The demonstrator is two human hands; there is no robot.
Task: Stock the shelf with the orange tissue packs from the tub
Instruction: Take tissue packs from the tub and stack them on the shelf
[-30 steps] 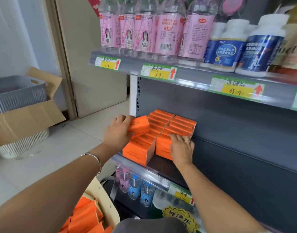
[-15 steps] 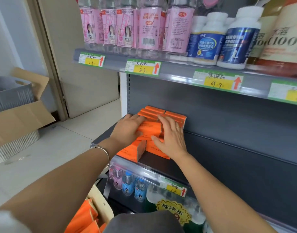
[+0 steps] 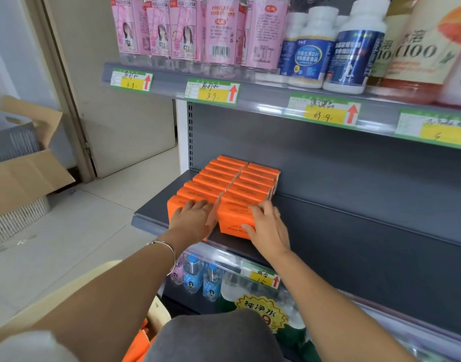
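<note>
Covering most of the front-left orange tissue pack (image 3: 173, 209) with the left hand (image 3: 195, 222); cropping the pink bottles (image 3: 187, 30) at the top edge; smearing the far-right price tag (image 3: 438, 130) beyond reading.

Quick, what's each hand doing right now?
Left hand: open, pressing flat on the left front tissue pack.
Right hand: open, pressing against the right front tissue pack.
</note>
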